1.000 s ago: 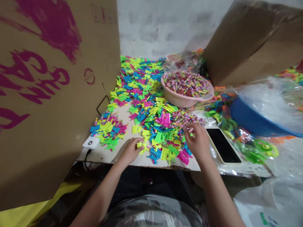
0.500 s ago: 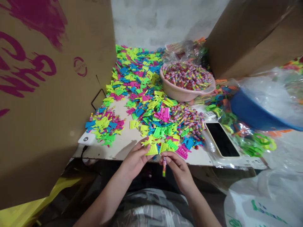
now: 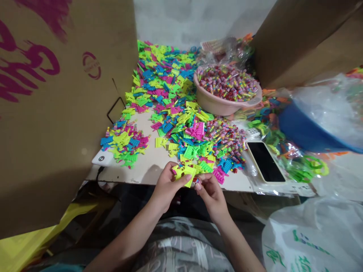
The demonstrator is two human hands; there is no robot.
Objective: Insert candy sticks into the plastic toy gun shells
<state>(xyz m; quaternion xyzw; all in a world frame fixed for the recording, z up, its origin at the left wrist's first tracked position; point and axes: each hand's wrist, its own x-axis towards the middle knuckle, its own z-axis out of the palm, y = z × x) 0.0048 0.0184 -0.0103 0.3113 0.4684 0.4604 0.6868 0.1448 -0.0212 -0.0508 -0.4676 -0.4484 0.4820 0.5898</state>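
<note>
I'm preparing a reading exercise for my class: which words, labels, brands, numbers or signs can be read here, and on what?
No text reads with certainty.
Cardboard box: large magenta lettering, slanted and cut off; no sure word.
Round stamp on that box: too blurred.
White bag: green and blue print, distorted by creases.
Shirt: pale letters, partly shown, unclear.
Small patterned tubes: too small.

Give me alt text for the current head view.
The left hand holds a yellow plastic piece close to a small tube in the right hand. A white table bears heaped bright plastic pieces, a full pink basin and a phone.
</note>
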